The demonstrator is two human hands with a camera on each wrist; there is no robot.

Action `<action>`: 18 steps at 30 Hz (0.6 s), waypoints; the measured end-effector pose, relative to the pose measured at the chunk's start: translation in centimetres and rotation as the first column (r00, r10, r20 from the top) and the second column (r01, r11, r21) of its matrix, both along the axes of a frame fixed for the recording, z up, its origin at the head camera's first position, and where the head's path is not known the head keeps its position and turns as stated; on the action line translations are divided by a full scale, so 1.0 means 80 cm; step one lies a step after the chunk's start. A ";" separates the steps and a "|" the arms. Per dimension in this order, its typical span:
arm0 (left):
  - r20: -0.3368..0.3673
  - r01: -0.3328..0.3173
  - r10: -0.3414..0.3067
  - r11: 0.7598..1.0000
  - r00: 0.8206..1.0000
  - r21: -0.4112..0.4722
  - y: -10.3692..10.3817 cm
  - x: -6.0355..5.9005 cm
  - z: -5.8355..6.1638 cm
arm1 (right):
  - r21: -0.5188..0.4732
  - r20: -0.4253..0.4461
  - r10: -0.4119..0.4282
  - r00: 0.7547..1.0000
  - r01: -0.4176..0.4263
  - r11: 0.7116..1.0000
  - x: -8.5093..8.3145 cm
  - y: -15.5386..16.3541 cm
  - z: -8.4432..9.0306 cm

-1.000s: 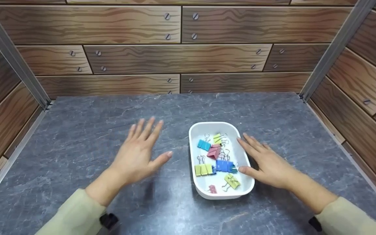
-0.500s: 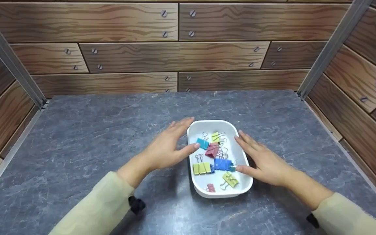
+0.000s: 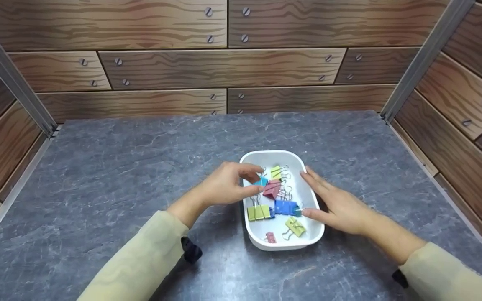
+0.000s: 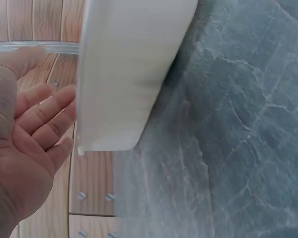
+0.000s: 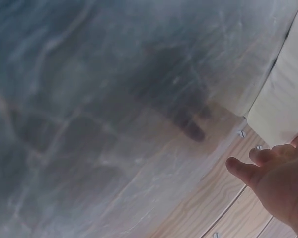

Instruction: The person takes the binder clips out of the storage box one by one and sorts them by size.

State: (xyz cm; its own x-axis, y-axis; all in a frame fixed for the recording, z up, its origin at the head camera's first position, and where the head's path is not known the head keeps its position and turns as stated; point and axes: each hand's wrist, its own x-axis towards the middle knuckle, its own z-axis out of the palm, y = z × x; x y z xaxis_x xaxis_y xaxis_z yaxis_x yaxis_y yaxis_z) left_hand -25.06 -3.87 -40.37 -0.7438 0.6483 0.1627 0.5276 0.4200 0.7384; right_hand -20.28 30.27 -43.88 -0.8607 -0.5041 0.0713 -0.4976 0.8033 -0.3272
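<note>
A white tray [image 3: 306,193] sits on the grey stone-patterned counter [image 3: 111,175], near its middle; it holds a loose heap of coloured binder clips; the teal clip [image 3: 261,182] lies at the left side of the tray, the pink clip [image 3: 273,189] just beside it, the blue clip [image 3: 285,207] and the row of yellow-green clips [image 3: 259,212] further toward the person, a lone yellow-green clip [image 3: 295,227] and a small pink clip [image 3: 270,238] nearest the front rim, another yellow-green clip [image 3: 276,172] toward the back. The left hand [image 3: 227,187] reaches over the tray's left rim, its fingers curled in toward the thumb right at the teal clip; whether they actually pinch it cannot be told. The right hand [image 3: 338,205] lies with straight, relaxed fingers against the tray's right rim, thumb tip by the blue clip, gripping nothing. In the left wrist view the tray's white outer wall [image 4: 129,74] fills the frame beside the palm; the right wrist view is blurred. Wood-patterned panels [image 3: 224,67] wall in the counter.
</note>
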 end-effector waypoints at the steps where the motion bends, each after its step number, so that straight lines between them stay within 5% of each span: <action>1: -0.004 0.015 -0.015 1.000 1.000 -0.018 0.001 -0.002 -0.002 | -0.001 0.002 0.000 1.000 0.000 1.000 0.000 0.000 -0.001; 18: -0.102 0.139 -0.158 0.975 0.982 -0.175 0.005 -0.016 -0.012 | -0.031 -0.002 0.000 1.000 0.000 1.000 -0.001 -0.002 -0.001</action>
State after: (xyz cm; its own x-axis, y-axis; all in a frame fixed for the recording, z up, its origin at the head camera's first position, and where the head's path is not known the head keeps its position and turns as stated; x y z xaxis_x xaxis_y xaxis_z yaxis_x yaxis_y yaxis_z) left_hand -26.33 -3.47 -41.36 -0.6200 0.7752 0.1211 0.6700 0.4428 0.5959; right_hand -20.33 30.14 -44.00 -0.8604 -0.5018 0.0890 -0.4986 0.7926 -0.3510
